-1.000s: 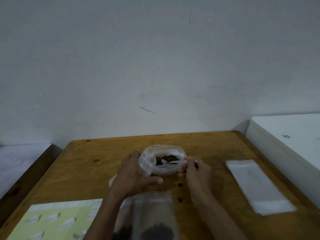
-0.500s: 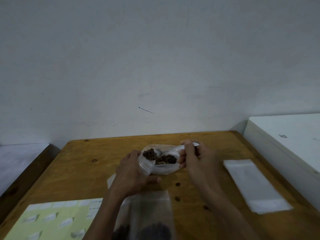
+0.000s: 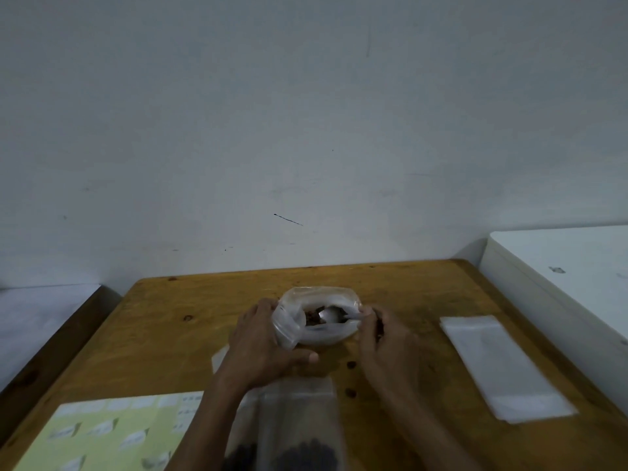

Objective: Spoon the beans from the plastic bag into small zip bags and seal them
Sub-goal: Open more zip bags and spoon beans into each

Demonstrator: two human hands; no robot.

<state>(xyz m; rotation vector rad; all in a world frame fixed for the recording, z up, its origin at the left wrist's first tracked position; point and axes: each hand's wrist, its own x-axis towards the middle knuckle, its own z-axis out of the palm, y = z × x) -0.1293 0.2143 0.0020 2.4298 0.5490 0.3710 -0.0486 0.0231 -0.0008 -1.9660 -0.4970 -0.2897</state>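
Clear plastic bag of dark brown beans [image 3: 317,317] mid-worktop, mouth open upward, between both hands. Left hand [image 3: 261,345] wrapped round its left side, gripping. Right hand [image 3: 385,338] pinching handle of shiny metal spoon [image 3: 331,316]; handle running left from hand, bowl inside the mouth over the beans. Partly filled translucent zip bag [image 3: 299,423] just in front, nearer the person. Flat white empty bags [image 3: 503,365] well right. Yellow-green label sheet [image 3: 102,433] at lower left. Worn wooden worktop [image 3: 190,341], bare pale wall [image 3: 306,113] behind.

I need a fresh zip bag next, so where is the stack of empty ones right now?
In the head view the stack of empty zip bags lies flat on the wooden table, right of the right hand, beside the white cabinet.
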